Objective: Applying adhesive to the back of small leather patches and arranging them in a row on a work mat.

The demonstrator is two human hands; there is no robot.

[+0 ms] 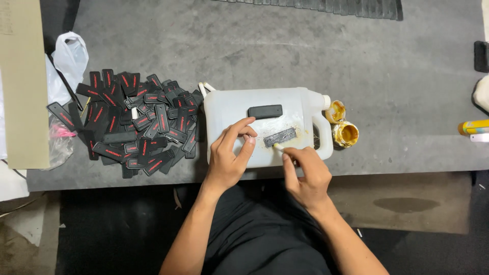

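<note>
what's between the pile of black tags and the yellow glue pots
In the head view, the white plastic jug lies on its side between the pile of black tags and the glue pots, with both hands working on top of it.

Workshop: glue pot [345, 133], label pile [130, 122]

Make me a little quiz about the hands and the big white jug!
1. True or false: the white plastic jug lies on its side on the grey table.
2. Which hand holds the thin white stick? A) left hand B) right hand
3. What lies left of the jug?

Key:
1. True.
2. B; its tip touches the shiny wet black rectangular patch; a dry matte black patch lies above.
3. A heap of black patches with red marks.
</note>
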